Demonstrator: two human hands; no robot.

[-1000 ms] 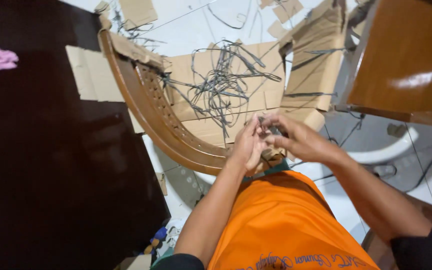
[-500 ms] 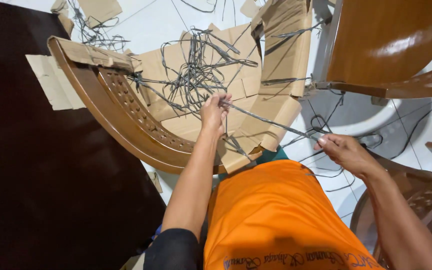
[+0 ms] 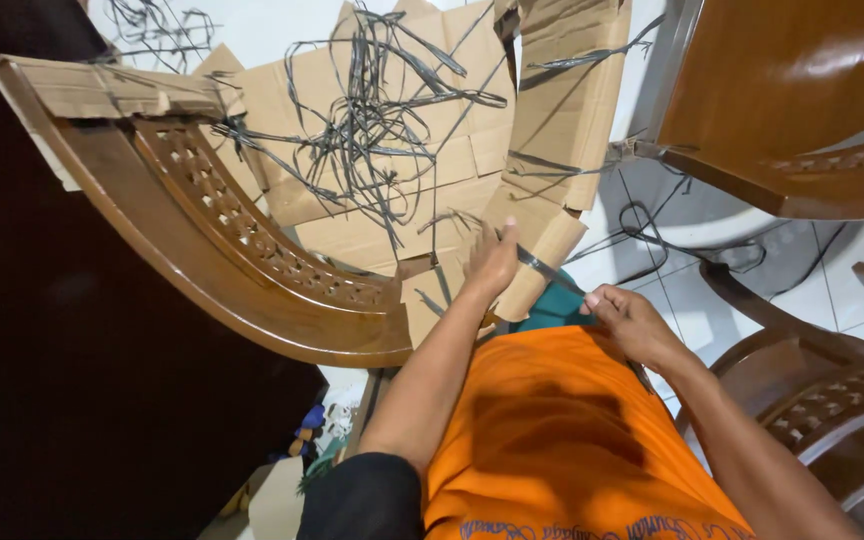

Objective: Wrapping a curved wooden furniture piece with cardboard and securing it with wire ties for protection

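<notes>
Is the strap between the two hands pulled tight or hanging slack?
Tight: the grey strap runs straight from the left hand to the right hand.

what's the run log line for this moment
left hand: pinching grey strip | right hand: gripping same strip, taut | under: cardboard with strip pile | beside: wooden chair arm
</notes>
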